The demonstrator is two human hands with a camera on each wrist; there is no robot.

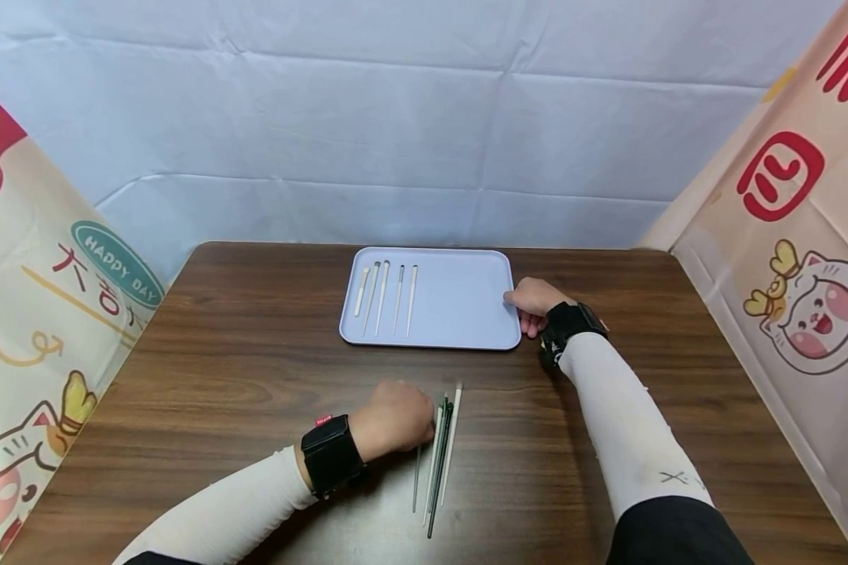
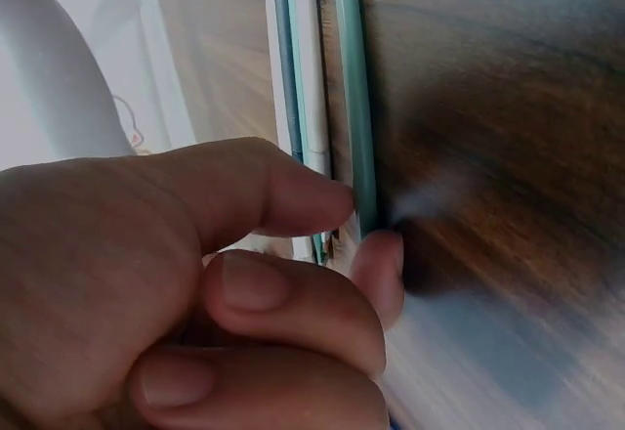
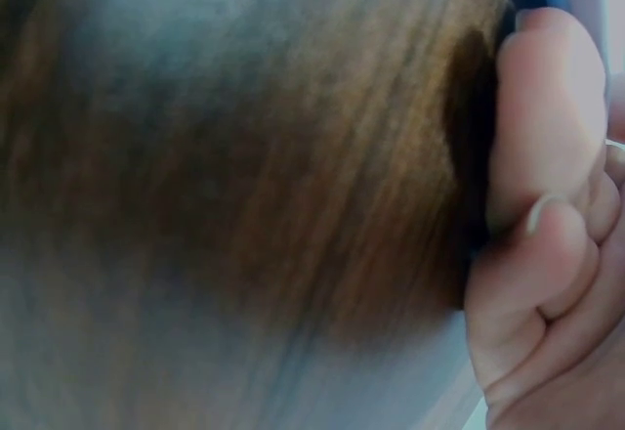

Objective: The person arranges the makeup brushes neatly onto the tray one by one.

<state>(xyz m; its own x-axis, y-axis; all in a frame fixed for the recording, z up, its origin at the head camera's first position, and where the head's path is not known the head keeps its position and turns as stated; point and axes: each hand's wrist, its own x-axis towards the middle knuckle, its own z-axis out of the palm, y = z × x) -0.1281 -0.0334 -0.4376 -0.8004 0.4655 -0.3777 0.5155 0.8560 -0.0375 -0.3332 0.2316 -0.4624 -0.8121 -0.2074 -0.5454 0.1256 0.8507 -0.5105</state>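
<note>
Where "HAPPY DAY" banner (image 1: pixel 116 262) hangs, hands pinching chopsticks (image 1: pixel 440 455), gripping tray (image 1: pixel 459 302)

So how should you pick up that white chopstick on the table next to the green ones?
Pinch the white chopstick near its far end, coming from its right side. It lies flat at the right edge of the bunch, so that side is free; the left hand and green chopsticks crowd the other.

Left hand (image 2: pixel 195 293) fills lower left, fingers curled. Thumb and fingertip pinch the near end of a thin pale-green stick (image 2: pixel 354 98). Just beside it lie a white stick (image 2: pixel 311 78) and a blue-grey stick (image 2: pixel 284 59), parallel, on the dark brown wooden tabletop (image 2: pixel 488 88).
</note>
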